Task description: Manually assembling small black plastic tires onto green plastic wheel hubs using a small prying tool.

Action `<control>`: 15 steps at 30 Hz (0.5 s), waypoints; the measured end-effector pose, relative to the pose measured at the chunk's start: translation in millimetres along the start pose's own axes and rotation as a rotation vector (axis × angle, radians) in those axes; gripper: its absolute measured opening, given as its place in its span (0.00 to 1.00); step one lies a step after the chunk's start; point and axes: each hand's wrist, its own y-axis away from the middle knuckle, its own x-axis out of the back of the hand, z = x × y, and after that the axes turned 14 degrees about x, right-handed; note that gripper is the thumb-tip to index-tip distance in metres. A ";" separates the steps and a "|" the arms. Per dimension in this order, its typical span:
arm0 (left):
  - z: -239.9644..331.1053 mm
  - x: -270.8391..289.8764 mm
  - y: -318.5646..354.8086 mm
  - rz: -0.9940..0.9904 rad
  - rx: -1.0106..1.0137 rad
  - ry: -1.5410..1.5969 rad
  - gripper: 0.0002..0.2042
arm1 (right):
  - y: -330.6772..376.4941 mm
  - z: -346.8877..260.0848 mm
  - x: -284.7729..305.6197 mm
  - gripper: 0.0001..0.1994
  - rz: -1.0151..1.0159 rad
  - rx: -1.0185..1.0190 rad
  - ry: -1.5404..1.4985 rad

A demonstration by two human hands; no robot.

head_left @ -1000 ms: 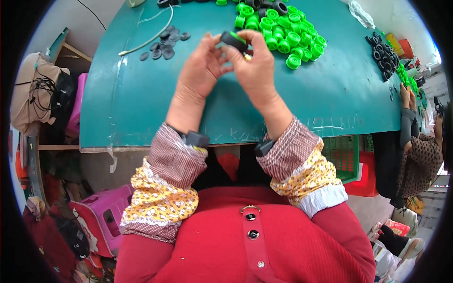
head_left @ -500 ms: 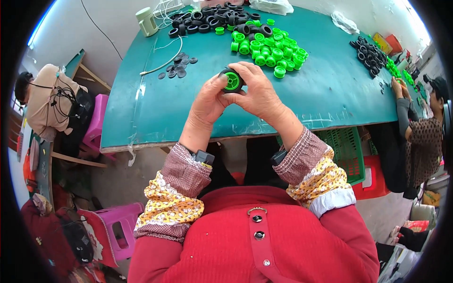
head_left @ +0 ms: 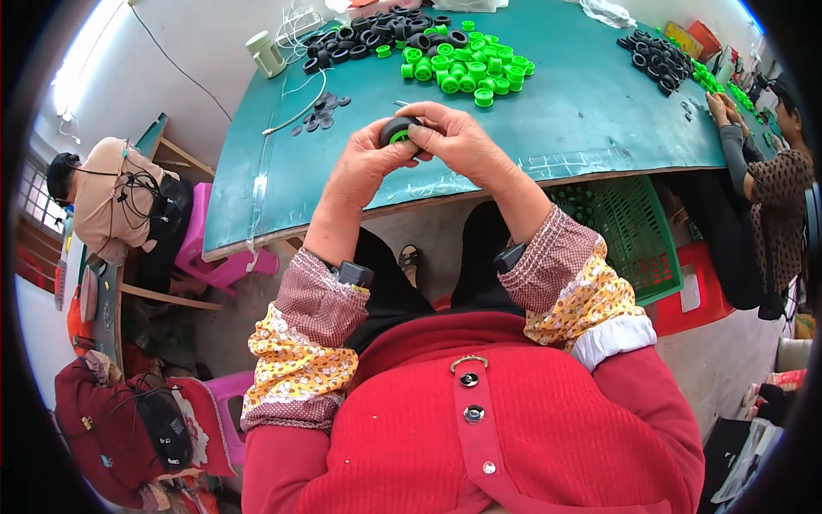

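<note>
Between both hands, just above the near edge of the green table, is a toy wheel: a black tyre around a bright green hub. My left hand grips its left side, fingers closed around it. From the right, my right hand presses on it with thumb and fingers. The fingers hide part of the hub. Beyond them lies a heap of green wheel hubs, with a pile of black tyres behind and to its left. Several flat black discs lie to the left of my hands.
The green table spans the far side. A pale cup and a white cable are at its left. A co-worker handles parts at the right end, near more black tyres. A green crate stands below the table.
The wheel has tilted, so its green face shows less and more black tread is visible. My right thumb has moved onto the hub. The whole view has shifted slightly.
</note>
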 end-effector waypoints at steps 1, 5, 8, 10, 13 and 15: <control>1.5 -2.0 -0.2 -0.001 0.023 -0.086 0.16 | 2.7 -2.2 0.2 0.11 0.034 -0.061 -0.061; -4.3 -12.4 -15.0 -0.017 0.035 -0.122 0.15 | 11.1 7.3 9.6 0.08 0.116 -0.028 0.058; -12.4 -15.0 -37.3 -0.033 0.106 -0.185 0.16 | 12.7 12.1 23.0 0.09 0.226 -0.162 -0.024; -14.1 -18.1 -51.1 0.024 0.147 -0.266 0.15 | 11.5 19.7 36.3 0.09 0.201 -0.165 -0.023; -9.8 12.5 -75.2 0.055 0.065 -0.152 0.13 | -3.2 32.8 51.3 0.12 0.198 -0.129 0.009; -3.5 46.6 -86.8 0.140 0.050 -0.118 0.12 | -23.1 37.1 54.7 0.15 0.104 -0.191 0.425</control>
